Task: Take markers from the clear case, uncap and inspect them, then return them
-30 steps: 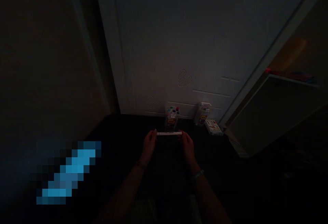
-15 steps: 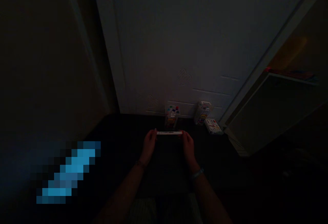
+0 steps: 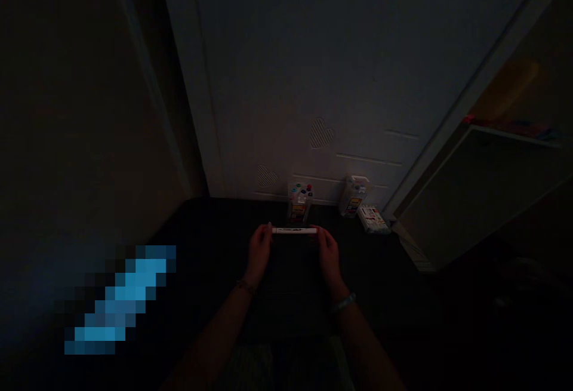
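Observation:
A white marker with dark print along its barrel and a red end on the right is held level above the dark table. My left hand pinches its left end between thumb and fingers. On the red end, the fingers of my right hand are closed. Just beyond the marker stands a clear case of markers, with caps of several colours showing at its top. The room is very dark, so fine finger detail is hard to make out.
A second clear case stands further right against the pale panel with embossed hearts. Beside it lies a white printed box. The dark table spans the front. A blurred bright blue patch shows at the left.
The marker and both hands have shifted very slightly up and to the left in view. Both hands keep their hold on its ends.

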